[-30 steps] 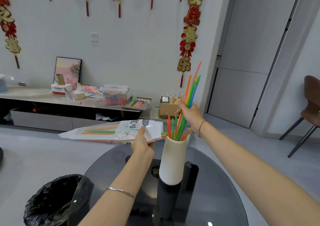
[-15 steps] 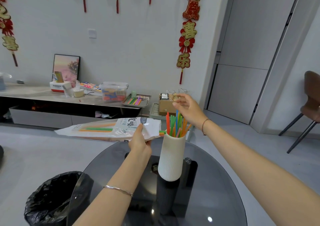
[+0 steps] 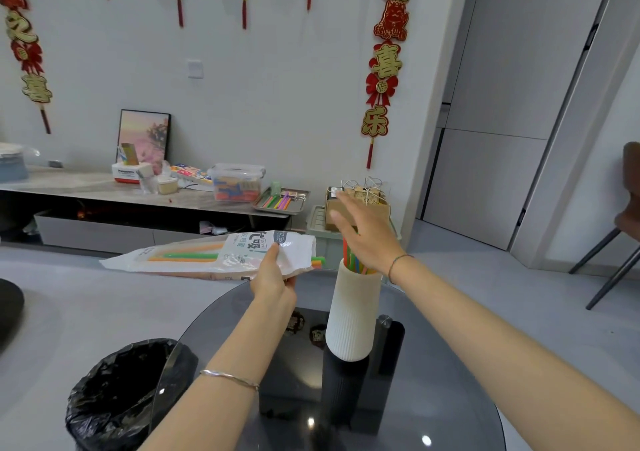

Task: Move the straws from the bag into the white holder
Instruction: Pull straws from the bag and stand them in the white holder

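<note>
So the person is sitting mid-transfer here. The left hand (image 3: 272, 279) is gripping the white printed plastic bag (image 3: 242, 250) near its open end, fingers curled round the crinkled plastic, and is holding it up roughly level, just left of the tall white ribbed holder (image 3: 353, 312). The holder is standing on a dark cylinder-shaped base on the round dark glass desk (image 3: 450, 381). A bunch of colourful plastic straws (image 3: 350, 260) is already poking out of its top.

The right hand (image 3: 367, 239) is hanging flat over those straws, fingers straight and spread, gripping nothing. It's looking like it's patting them down, but the palm is hiding the straw tops, so whether it's actually touching them is hard to say.

The job isn't finished: some orange and green straws (image 3: 183, 256) are lying inside the bag, and a few tips are sticking out of the mouth right beside the holder's rim.

Next move, probably: the right hand is going to have to reach across to the bag's mouth, pinch those tips and draw out another bunch while the left is keeping the bag steady. The holder is looking tall and narrow, so bumping it could be a risk.
</note>
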{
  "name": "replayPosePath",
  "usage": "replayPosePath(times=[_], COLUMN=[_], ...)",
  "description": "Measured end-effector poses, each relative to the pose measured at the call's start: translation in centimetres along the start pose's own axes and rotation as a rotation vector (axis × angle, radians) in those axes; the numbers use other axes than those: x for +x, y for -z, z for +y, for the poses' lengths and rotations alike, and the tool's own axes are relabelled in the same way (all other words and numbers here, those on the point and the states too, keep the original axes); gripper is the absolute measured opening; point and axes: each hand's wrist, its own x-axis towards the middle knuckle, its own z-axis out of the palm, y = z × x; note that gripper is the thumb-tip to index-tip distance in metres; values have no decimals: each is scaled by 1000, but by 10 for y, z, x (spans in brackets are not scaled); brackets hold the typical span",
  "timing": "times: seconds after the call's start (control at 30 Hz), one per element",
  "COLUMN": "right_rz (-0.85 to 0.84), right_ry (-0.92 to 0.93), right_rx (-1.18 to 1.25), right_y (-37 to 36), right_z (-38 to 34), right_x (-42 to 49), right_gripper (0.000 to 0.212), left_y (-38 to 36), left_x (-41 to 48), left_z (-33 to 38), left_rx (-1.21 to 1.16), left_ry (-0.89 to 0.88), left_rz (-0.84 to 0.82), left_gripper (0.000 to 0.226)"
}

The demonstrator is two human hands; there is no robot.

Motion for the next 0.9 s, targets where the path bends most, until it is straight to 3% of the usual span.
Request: replayPosePath(times=[0.1,0.23,0.33,0.43,0.6,0.73,0.9], right_rz=[132,136,77,48,48,39,181], right_ry=[-205,-529,-891,-1054,-990,-933,-908], right_rx=[623,1034,1590,1871,1937,1756,1545], right_y=[-14,-44,-63,-78,-84,-81,-82], right_z=[-31,-56,-69,-78,-90,-93,-88], right_x=[-4,-3,-3,-6,-4,1,19], right_gripper=[45,44,51,54,31,23,21], left_y=[-2,-4,-7,-11,-8,-4,-4], left_x=[-1,-2,-1,-3,0,2,4], left_z=[14,32,41,48,48,42,35], left_rx=[-2,-4,123,324,405,287,82], left_ry=[-32,-117,-290,-495,-597,-567,-458], left_rz=[-9,-8,-10,-86,-133,-36,98], left_gripper=[42,50,52,51,48,45,51])
